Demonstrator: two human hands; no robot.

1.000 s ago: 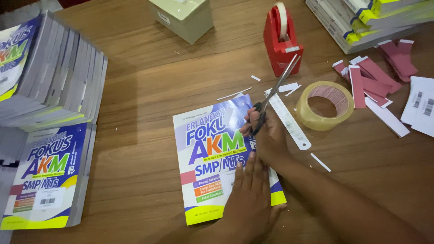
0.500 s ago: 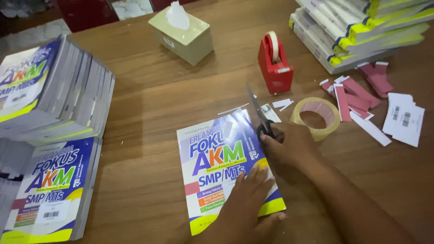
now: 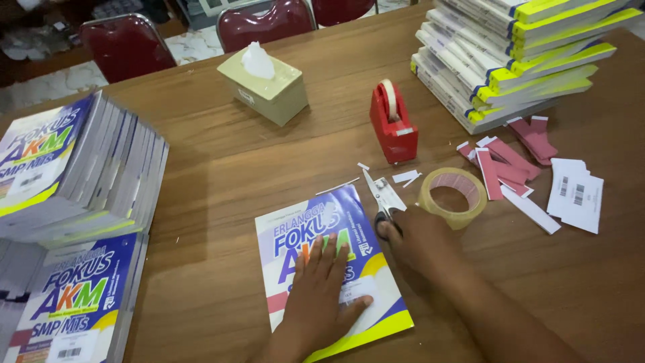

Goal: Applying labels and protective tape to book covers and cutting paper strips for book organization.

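Note:
A blue, white and yellow paperback book (image 3: 295,228) lies flat on the wooden table (image 3: 222,168) in front of me. My left hand (image 3: 322,289) presses flat on its cover, fingers spread. My right hand (image 3: 416,242) rests at the book's right edge with its fingers in the handles of a pair of scissors (image 3: 381,195). The blades point away from me, lying low over the table just past the book's top right corner.
A roll of clear tape (image 3: 455,197) sits right of the scissors. Behind it stands a red tape dispenser (image 3: 393,124). Red and white paper strips (image 3: 517,158), label sheets (image 3: 576,193), a tissue box (image 3: 265,84) and book stacks left (image 3: 74,175) and back right (image 3: 510,54).
My left hand slid up onto the middle of the cover. My right hand lowered the scissors from raised to lying near the table. The view shifted downward.

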